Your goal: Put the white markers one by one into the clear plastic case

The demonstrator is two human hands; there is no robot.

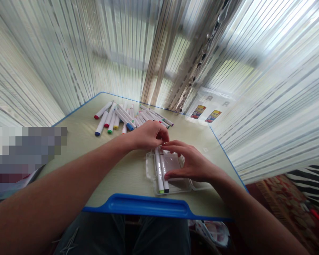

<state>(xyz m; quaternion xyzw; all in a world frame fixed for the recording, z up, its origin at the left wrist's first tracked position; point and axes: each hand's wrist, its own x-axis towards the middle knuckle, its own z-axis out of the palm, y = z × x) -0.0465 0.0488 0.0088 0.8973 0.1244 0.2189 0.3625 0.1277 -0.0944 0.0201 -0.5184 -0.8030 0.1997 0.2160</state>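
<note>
Two markers, one lime-green-capped marker point(159, 173) and one black-capped marker point(164, 170), lie side by side in an open clear plastic case point(172, 163) on the pale surface point(122, 177), just behind the blue trough point(149, 206). Head view, our only one.

Left hand point(151, 135): fingers curled, thumb drawn in near the far ends of the pair; we cannot tell whether anything is pinched between them. Right hand point(192, 163): partly open, thumb and fingers spread, thumb tip at the side of the black-capped marker, fingertips reaching beside the left hand's. We see no firm grip there.

Loose white markers point(123, 118) lie in a jumbled pile beyond the left hand. A labelled clear case point(210, 102) stands at the far right.

Technique, our judgement: the step in hand seems to be settling markers in the case. We would steady the pair lightly with the right thumb, guide the far ends with the fingertips, and keep both bodies parallel and flat against the case's left side. Pressing hard on one end could tip or roll a marker, so we favour gentle, even pressure.
</note>
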